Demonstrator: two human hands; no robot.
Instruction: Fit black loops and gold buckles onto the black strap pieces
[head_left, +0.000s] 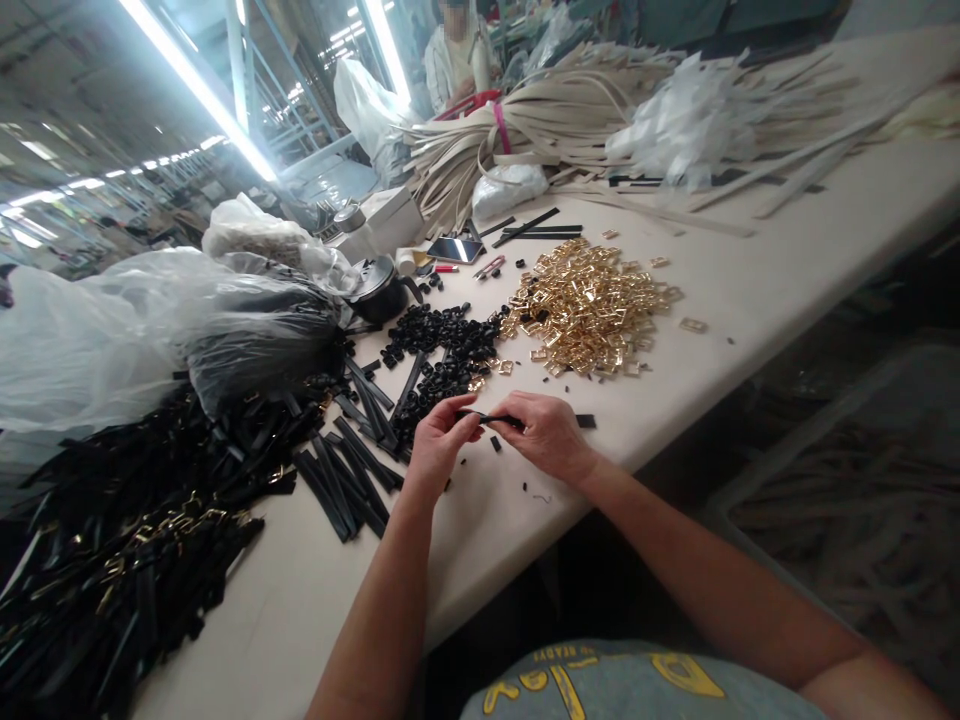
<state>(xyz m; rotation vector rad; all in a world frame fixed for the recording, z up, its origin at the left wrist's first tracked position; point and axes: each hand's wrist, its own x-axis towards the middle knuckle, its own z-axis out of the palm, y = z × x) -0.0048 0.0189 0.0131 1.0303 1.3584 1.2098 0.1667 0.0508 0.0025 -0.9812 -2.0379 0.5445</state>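
Your left hand [439,440] and right hand [547,432] pinched black strap [495,419] between them, near table's [750,300] front edge. Risk, as judged: strap slipping from fingertips, dropping off that edge.

Two hands, left [439,445] and right [547,435], share one black strap [491,419]. One phone [455,249], one black pot [377,290]. Gold buckles [589,310] and black loops [446,345]: one heap each, too many to count.

light: bright ceiling tubes [196,85], glare upper left | edges: wide-angle stretched, blurred | centre: sharp
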